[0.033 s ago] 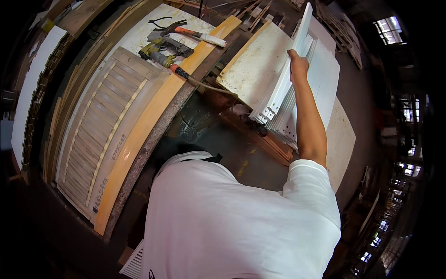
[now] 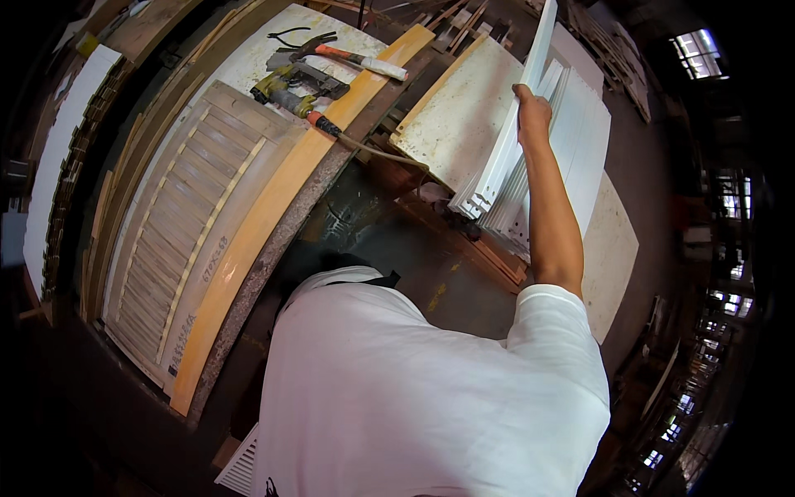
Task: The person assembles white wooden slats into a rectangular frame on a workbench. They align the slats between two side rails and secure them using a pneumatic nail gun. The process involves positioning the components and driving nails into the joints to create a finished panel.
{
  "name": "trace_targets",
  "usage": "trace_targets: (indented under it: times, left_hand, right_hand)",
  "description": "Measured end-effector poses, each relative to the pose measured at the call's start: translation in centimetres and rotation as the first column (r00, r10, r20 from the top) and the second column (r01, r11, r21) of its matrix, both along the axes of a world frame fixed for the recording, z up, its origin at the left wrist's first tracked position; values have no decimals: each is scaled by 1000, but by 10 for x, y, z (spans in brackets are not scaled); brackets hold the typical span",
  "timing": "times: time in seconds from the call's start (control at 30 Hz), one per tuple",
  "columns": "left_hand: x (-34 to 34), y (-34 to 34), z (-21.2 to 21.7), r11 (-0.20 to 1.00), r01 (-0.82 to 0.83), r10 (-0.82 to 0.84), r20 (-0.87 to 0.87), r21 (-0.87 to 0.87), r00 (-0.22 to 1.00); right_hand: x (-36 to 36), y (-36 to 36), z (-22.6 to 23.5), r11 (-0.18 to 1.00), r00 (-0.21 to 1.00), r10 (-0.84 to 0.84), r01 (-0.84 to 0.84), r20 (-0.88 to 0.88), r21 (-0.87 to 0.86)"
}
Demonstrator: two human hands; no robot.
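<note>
Dimly lit dark floor (image 2: 642,195), bright windows (image 2: 697,55) at right, speckle-edged workbench (image 2: 258,282) at left

Pale board (image 2: 460,99) carrying a stack of long white pieces (image 2: 571,124), speckled-edged tabletop (image 2: 272,251) with slatted wooden panel (image 2: 178,219), orange-brown plank (image 2: 277,190), hammer (image 2: 356,60), yellow-black power tool (image 2: 286,89)

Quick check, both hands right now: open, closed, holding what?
Left hand: out of view, so its grip cannot be told.
Right hand: closed, holding a long white board.
</note>
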State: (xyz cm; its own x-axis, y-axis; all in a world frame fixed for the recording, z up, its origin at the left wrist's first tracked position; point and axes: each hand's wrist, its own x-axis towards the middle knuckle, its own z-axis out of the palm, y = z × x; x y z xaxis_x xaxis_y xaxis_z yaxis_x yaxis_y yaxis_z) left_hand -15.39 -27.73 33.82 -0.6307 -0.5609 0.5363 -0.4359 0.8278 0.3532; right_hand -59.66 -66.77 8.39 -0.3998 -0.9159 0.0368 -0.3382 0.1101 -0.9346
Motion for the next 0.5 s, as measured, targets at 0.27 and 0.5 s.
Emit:
trace_targets:
  times: [0.27,0.5]
  left_hand:
    - [18,-51,-75,800,-414,510,-127,435,851]
    - [29,-142,-229,329,-319,918,-222,889,329]
  right_hand:
    - [193,126,-6,915,873,401,-364,278,-176]
    - [372,247,-27,698,718,689,-622,96,-355]
